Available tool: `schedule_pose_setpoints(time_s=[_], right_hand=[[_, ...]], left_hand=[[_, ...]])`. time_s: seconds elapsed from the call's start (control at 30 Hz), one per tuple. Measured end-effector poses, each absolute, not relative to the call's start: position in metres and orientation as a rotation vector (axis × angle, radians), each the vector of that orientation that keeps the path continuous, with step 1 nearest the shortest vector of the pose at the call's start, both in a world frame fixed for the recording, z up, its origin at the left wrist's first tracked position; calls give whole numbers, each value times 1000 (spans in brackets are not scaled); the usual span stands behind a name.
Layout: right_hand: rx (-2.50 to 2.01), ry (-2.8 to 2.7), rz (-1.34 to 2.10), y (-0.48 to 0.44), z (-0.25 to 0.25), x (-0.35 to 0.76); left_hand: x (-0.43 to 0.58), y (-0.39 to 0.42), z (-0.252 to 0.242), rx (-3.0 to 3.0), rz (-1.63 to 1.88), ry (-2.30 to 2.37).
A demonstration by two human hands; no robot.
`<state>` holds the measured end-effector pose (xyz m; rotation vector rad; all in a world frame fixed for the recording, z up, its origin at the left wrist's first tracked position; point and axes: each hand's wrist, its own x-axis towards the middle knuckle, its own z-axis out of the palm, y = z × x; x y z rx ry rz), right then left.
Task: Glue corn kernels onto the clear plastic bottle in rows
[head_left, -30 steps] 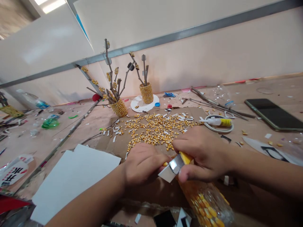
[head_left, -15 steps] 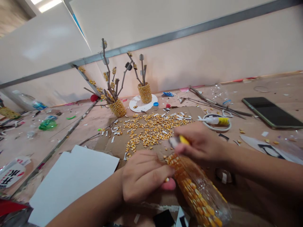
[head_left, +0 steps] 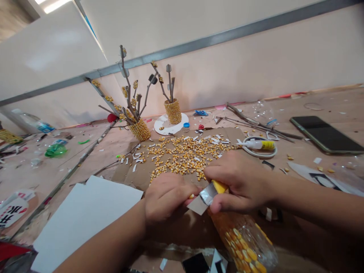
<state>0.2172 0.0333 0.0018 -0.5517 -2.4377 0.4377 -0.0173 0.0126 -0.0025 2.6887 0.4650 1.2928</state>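
My right hand (head_left: 239, 182) is closed around a yellow utility knife (head_left: 209, 194), its broad blade sticking out to the left. Pinched in the fingertips of my left hand (head_left: 167, 199) is a corn kernel (head_left: 191, 196), right by the blade. Below my right hand lies a clear plastic bottle (head_left: 247, 242) partly covered in rows of kernels; my hand hides its upper end. Loose corn kernels (head_left: 182, 155) and white scraps are spread on the cardboard (head_left: 136, 172) beyond both hands.
Two kernel-covered pots (head_left: 140, 129) with twigs stand at the back. A glue bottle (head_left: 260, 145), a phone (head_left: 324, 132) and twigs (head_left: 256, 123) lie right. White card (head_left: 88, 223) lies left, black scraps (head_left: 196, 262) in front.
The knife has moved down and left to the kernel in my left fingertips, and its blade now shows clearly. My left hand has risen slightly, away from the bottle.
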Motion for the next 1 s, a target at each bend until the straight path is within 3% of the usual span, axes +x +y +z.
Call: schedule_pose_setpoints(time_s=[0.67,1.0], right_hand=[[-625,-2418,287,27,1,213],[-695,-2264,502,32,-6,221]], left_hand=[[-25,12,-4,2792,1271,404],[-15,2,8,2729,1336,446]])
